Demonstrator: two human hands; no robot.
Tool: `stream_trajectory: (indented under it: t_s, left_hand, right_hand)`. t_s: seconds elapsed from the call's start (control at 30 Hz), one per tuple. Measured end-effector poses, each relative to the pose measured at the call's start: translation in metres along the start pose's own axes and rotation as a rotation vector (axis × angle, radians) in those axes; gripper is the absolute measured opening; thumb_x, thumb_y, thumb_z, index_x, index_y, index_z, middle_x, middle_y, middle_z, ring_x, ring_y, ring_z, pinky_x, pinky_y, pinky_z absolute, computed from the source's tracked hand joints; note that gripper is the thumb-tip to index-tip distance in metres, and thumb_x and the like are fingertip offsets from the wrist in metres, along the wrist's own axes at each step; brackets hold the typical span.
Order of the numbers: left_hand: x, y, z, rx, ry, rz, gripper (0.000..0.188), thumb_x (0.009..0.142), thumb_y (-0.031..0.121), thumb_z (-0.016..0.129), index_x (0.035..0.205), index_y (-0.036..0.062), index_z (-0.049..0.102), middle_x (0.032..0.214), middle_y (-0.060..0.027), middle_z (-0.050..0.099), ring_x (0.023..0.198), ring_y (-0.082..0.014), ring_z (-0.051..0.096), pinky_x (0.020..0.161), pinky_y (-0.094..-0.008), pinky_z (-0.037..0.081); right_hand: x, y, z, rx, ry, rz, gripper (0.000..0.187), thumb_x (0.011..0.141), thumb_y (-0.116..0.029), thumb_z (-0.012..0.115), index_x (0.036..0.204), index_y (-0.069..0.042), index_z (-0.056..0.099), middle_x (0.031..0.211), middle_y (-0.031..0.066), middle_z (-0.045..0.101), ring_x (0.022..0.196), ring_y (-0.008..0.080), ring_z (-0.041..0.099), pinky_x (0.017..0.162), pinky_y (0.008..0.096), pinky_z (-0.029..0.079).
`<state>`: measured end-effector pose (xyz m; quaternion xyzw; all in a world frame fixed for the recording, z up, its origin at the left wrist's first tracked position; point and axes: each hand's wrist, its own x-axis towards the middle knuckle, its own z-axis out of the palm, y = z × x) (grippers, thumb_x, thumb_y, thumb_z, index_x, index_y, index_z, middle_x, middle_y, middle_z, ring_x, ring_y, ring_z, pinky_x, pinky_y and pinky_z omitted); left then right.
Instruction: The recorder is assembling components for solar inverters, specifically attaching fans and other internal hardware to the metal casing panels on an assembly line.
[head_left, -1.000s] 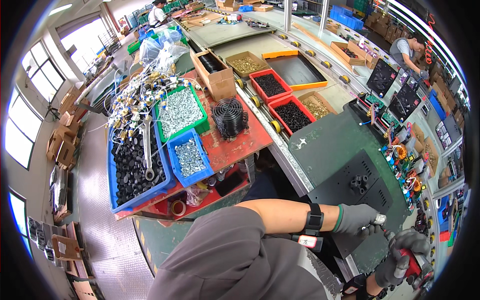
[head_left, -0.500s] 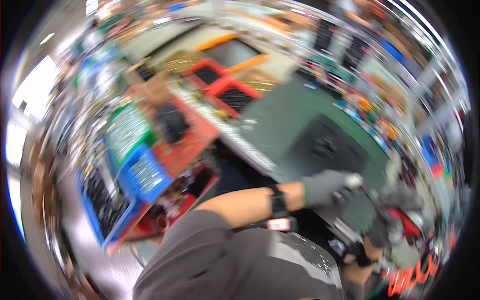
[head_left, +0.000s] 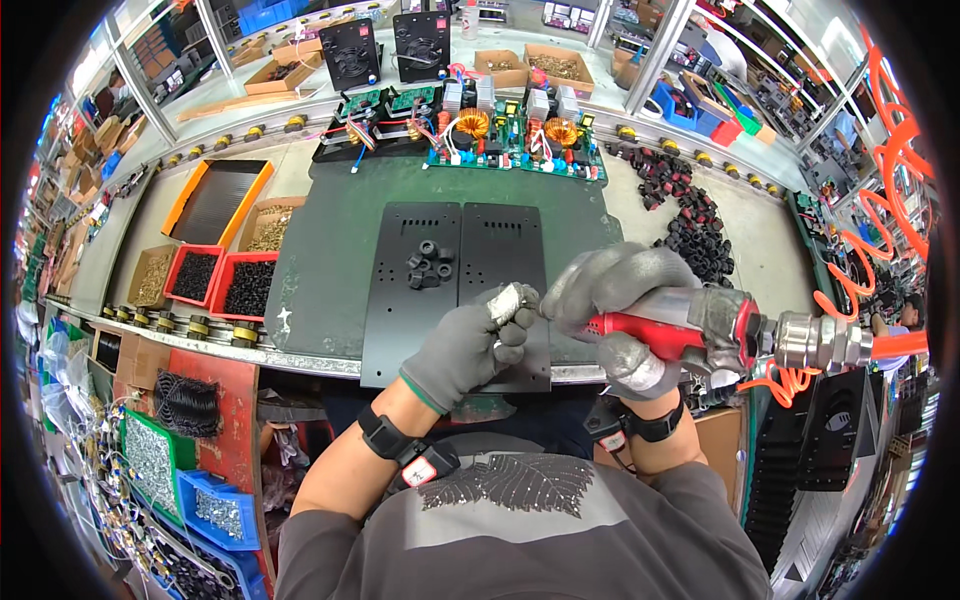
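Note:
My right hand, in a grey glove, is wrapped round a red air tool. A metal coupling and orange hose run from the tool's right end; its left end is hidden by the glove. Just left of it, my gloved left hand has its fingers curled together, and what they may hold is hidden. Beneath the hands lie two flat black metal panels, a left panel and a right panel, side by side with slots and holes. Several small black round plastic parts are heaped on the left panel.
Circuit boards line the green mat's far edge. Loose black parts lie at right. Red bins and an orange tray stand left. A coiled orange hose hangs at right. Screw bins sit lower left.
The blurred, tilted view has swung level, with the bench now straight ahead. My hands have come to the near middle of the bench, over the panels. The red tool now shows plainly.

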<state>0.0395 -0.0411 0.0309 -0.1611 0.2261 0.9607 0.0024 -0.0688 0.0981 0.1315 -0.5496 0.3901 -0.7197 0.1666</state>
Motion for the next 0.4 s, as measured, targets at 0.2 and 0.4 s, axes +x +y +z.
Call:
stream_trajectory:
  t_s: [0.2, 0.4]
  left_hand:
    - [0.007, -0.002, -0.009, 0.054, -0.057, -0.059, 0.022, 0.104, 0.027, 0.049, 0.109, 0.0079, 0.060, 0.079, 0.0036, 0.055, 0.058, -0.0028, 0.045, 0.047, -0.0174, 0.036]
    - [-0.005, 0.001, -0.012, 0.200, 0.078, -0.047, 0.033, 0.105, 0.034, 0.048, 0.118, 0.0065, 0.061, 0.078, 0.0035, 0.055, 0.056, -0.0030, 0.043, 0.046, -0.0190, 0.036]
  right_hand:
    - [0.001, 0.006, 0.000, -0.057, -0.037, -0.075, 0.038, 0.079, -0.026, 0.083, 0.097, -0.004, 0.058, 0.078, 0.0123, 0.063, 0.068, 0.0237, 0.061, 0.065, 0.0375, 0.053]
    - [0.001, 0.007, 0.000, 0.062, -0.042, -0.002, 0.041, 0.079, -0.030, 0.084, 0.098, -0.004, 0.060, 0.080, 0.0129, 0.064, 0.068, 0.0239, 0.062, 0.068, 0.0389, 0.054]
